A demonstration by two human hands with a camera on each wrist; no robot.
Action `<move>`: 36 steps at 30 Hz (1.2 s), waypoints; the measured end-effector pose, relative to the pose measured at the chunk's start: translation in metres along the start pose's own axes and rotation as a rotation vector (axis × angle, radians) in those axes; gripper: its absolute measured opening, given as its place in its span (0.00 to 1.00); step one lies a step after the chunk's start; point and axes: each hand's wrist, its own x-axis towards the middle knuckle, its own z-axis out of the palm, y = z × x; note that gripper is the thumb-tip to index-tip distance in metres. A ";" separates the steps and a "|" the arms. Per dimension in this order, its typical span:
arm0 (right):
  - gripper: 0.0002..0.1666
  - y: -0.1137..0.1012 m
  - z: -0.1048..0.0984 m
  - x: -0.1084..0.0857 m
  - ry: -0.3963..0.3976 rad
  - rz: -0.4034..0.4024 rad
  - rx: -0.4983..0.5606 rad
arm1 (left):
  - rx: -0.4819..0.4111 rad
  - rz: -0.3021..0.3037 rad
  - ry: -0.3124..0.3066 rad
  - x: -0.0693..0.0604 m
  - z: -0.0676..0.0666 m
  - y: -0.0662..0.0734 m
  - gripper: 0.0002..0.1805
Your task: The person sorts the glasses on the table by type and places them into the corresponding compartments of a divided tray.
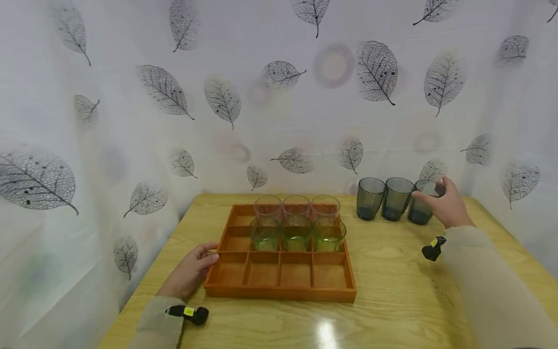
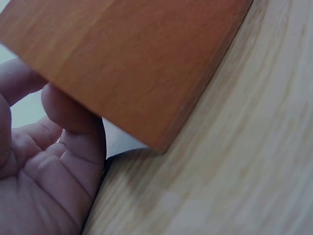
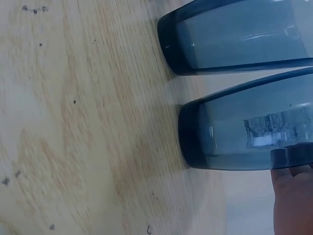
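My right hand (image 1: 451, 206) holds the rightmost of three dark grey glasses (image 1: 420, 211) near its rim, thumb on one side and fingers on the other. That glass (image 3: 225, 137) stands upright on the table in the right wrist view, its base touching the wood. Beside it are the other two, a middle glass (image 1: 396, 201) and a left one (image 1: 369, 201). With bent fingers, my left hand (image 1: 189, 271) grips the left side of an orange-brown wooden compartment tray (image 1: 279, 292). The left wrist view shows thumb and fingers at the tray's wall (image 2: 127, 73).
Three clear pinkish glasses (image 1: 296, 203) stand in the tray's back row, with three green glasses (image 1: 298, 237) in the middle row before them. The front row and left column hold no glasses. A leaf-patterned curtain (image 1: 279, 116) closes off the wooden table (image 1: 392, 291) behind.
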 end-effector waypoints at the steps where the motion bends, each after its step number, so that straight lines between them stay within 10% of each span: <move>1: 0.72 0.001 0.000 0.000 0.001 0.003 0.005 | -0.003 -0.003 0.001 0.000 0.000 -0.001 0.30; 36: 0.62 0.005 0.004 -0.044 -0.067 -0.090 -0.065 | 0.013 0.005 0.001 0.002 -0.001 -0.001 0.30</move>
